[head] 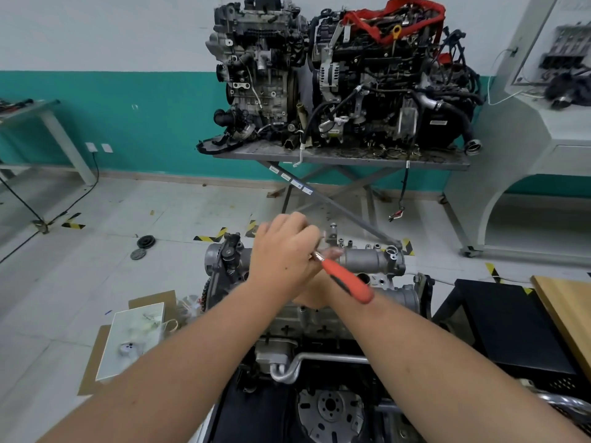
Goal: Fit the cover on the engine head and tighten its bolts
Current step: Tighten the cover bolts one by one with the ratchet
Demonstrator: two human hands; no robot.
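A grey cast cover (367,259) lies along the top of the engine head (323,324) in front of me. A ratchet wrench with an orange handle (348,281) slants from the cover's middle down to the right. My left hand (284,254) reaches over from the left, its fingers curled round the wrench's metal head end. My right hand (311,294) lies crossed beneath the left wrist and is mostly hidden. The orange handle passes over my right hand. A blurred fingertip shows on the cover. The bolts under my hands are hidden.
Two engines (335,75) stand on a metal scissor table (339,156) at the back. Cardboard with a white tray (134,337) lies on the floor to the left. A black crate (511,324) and a wooden top (566,308) stand to the right. Two discs (144,246) lie on the floor.
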